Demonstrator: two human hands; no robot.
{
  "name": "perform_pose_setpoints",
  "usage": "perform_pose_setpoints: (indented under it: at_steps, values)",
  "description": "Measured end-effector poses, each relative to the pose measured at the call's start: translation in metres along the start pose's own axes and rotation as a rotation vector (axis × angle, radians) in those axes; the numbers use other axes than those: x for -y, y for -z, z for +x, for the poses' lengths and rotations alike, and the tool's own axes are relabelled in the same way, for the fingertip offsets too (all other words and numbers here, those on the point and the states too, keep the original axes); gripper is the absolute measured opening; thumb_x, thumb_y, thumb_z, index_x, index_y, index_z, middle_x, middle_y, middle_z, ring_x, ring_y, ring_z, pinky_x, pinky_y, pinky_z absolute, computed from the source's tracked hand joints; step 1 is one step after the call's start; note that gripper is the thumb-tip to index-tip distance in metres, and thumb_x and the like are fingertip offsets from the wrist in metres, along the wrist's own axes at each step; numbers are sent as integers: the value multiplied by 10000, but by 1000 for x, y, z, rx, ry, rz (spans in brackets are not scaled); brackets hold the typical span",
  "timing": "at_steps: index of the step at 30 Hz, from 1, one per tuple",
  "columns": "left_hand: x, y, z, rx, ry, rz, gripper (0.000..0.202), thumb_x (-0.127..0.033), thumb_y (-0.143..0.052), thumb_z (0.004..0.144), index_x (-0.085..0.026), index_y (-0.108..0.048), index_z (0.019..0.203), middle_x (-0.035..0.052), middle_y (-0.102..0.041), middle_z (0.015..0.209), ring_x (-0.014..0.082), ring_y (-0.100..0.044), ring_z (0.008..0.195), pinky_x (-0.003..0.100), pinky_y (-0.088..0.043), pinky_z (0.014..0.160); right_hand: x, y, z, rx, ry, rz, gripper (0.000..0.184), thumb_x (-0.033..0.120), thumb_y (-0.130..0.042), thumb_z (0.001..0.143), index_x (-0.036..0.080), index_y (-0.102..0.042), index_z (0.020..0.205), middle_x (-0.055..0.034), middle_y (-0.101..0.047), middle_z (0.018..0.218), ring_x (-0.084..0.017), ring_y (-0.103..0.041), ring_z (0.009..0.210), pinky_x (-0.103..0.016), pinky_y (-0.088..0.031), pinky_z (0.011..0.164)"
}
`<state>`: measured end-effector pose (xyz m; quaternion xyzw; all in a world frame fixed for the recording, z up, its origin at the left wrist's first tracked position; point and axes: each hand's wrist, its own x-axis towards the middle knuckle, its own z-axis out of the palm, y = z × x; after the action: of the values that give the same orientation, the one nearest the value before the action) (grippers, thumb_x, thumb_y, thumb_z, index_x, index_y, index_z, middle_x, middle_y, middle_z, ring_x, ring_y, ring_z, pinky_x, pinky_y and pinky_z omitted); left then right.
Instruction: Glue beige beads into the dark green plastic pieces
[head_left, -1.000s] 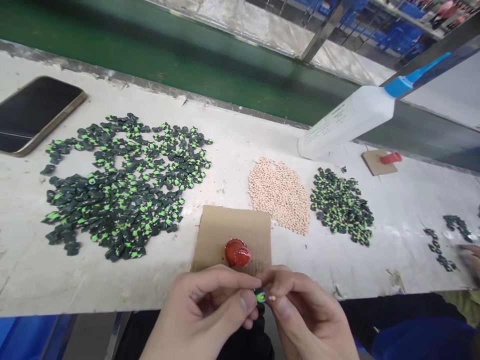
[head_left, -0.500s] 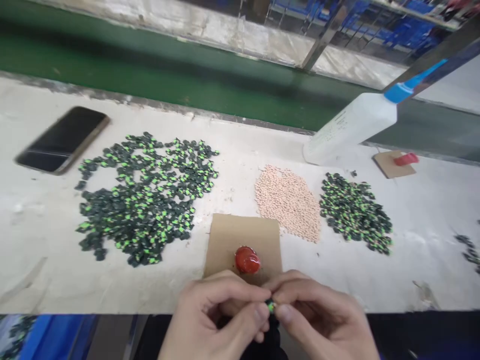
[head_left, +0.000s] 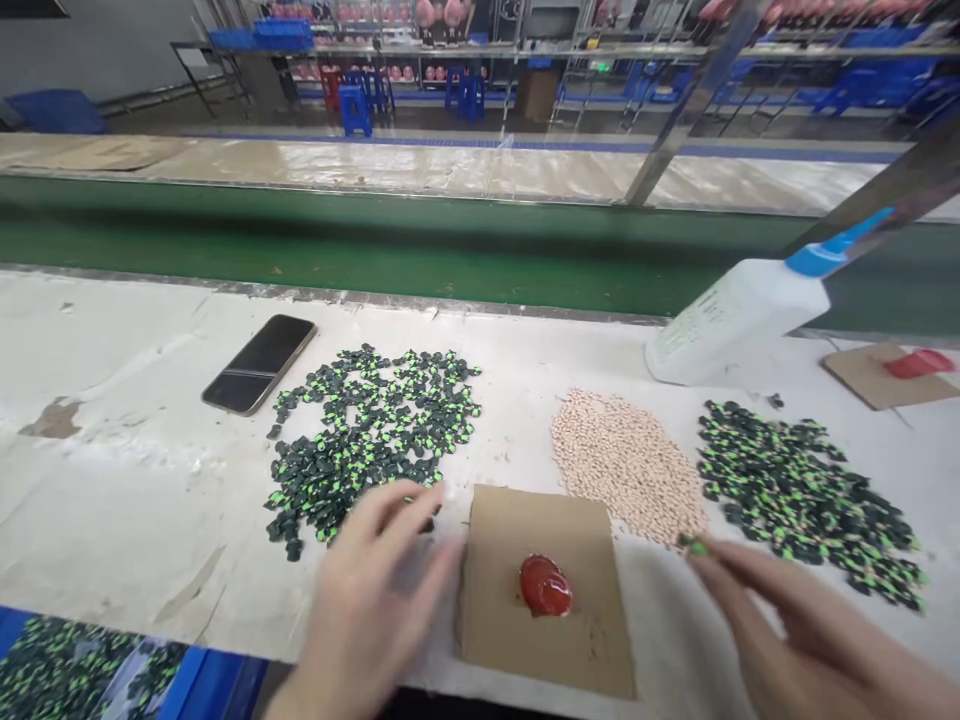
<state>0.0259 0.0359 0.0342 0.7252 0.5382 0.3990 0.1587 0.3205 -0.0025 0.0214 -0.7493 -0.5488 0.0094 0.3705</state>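
My left hand point(head_left: 375, 590) reaches forward with fingers stretched out, its tips at the near edge of the left pile of small black-and-green parts point(head_left: 367, 440). My right hand point(head_left: 795, 630) extends to the right, pinching one small black-and-green part point(head_left: 694, 546) at its fingertips, close to the pile of pale beige pellets point(head_left: 626, 462) and the right pile of black-and-green parts point(head_left: 802, 490). Between the hands lies a piece of brown cardboard point(head_left: 540, 640) with a red blob point(head_left: 545, 586) on it.
A dark phone point(head_left: 259, 364) lies left of the parts. A white bottle with a blue cap point(head_left: 739, 305) lies tilted at the back right. Another cardboard scrap with a red piece point(head_left: 919, 363) sits far right. A green conveyor belt point(head_left: 375, 250) runs behind. A blue bin point(head_left: 82, 680) holds more parts below left.
The hands were together at the table edge, pinching one part. They have separated: the left has gone forward to the left pile, the right has swung rightward with the part. The view has tilted up.
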Motion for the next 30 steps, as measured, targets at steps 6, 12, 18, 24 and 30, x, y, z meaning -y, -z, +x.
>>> perform_pose_setpoints:
  at_steps: [6,12,18,24,30]
  values:
    - [38,16,13,143,-405,421,232,-172,-523,1056,-167,-754,1063,77,-722,910,242,-661,795,357,-523,709,-76,1,58,-227,334,-395,358,413,-588,999,231,-769,749,-112,-800,700,-305,-759,632,-397,-558,547]
    - [49,8,18,156,-553,475,481,76,-327,998,-168,-740,1025,75,-752,917,231,-641,794,368,-463,751,-56,-13,60,-224,467,-327,267,322,-590,1018,169,-776,903,-149,-777,791,-292,-699,675,-428,-573,626]
    - [56,10,18,239,-560,392,417,42,-361,1020,-154,-726,1064,86,-787,1016,239,-668,850,382,-456,813,2,-46,65,108,653,-192,262,256,-547,1032,168,-793,1010,-117,-807,971,-271,-714,878,-413,-608,777]
    - [50,1,18,207,-330,181,367,-31,-400,1019,-202,-718,1084,70,-793,983,240,-693,831,360,-509,758,8,-61,72,169,671,-141,340,183,-492,1023,169,-796,871,-111,-806,827,-264,-703,744,-408,-596,675]
    - [26,7,34,162,-6,-23,154,-129,-518,975,-240,-601,908,-2,-718,798,161,-695,666,246,-571,590,5,-57,74,151,572,-53,282,196,-552,957,237,-798,826,-77,-836,809,-265,-755,738,-417,-616,694]
